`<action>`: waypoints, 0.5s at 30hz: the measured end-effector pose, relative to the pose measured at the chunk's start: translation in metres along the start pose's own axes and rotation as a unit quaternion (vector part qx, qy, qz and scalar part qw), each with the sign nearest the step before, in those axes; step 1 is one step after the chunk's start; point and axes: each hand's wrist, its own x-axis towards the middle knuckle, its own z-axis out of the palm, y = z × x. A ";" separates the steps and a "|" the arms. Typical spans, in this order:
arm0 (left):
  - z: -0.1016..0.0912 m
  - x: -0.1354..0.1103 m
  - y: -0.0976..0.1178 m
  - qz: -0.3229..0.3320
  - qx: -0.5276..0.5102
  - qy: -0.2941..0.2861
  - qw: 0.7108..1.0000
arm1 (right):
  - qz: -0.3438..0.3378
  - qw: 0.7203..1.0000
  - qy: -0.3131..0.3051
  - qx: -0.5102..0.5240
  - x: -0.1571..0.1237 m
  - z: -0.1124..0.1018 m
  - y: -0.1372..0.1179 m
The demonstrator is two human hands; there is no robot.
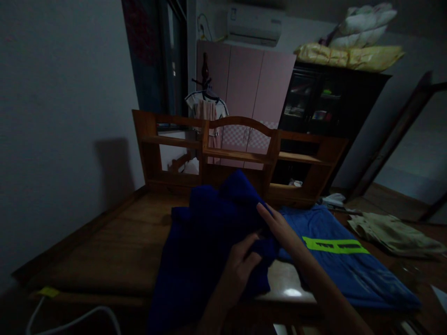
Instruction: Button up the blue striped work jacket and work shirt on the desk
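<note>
Wooden desk (pixel 129 237), one. Dark-blue cloth (pixel 206 237), one: held bunched, bulk at ten o'clock from both hands, long axis roughly seven-to-one. Left hand (pixel 240 263): curled, fold gripped. Right hand (pixel 275 223): nearly closed, edge pinched. Blue garment (pixel 338 267), one: laid at three o'clock, right hand nearer. Khaki garment (pixel 393 232), one: placed beyond.

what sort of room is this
Probably a bedroom or similar room at home: there's a pink wardrobe, a stand hung with clothes, and bundled bedding atop a dark cabinet.
</note>
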 end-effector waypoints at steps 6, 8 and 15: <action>0.048 -0.007 0.010 0.079 0.052 -0.194 0.976 | 0.109 0.993 0.037 -0.015 0.032 -0.061 0.062; 0.048 -0.013 0.008 0.118 0.108 -0.144 0.977 | 0.104 0.988 0.113 0.008 0.028 -0.083 0.075; -0.008 -0.006 -0.082 0.080 0.448 0.188 0.871 | 0.143 0.952 0.269 0.011 0.005 -0.180 0.089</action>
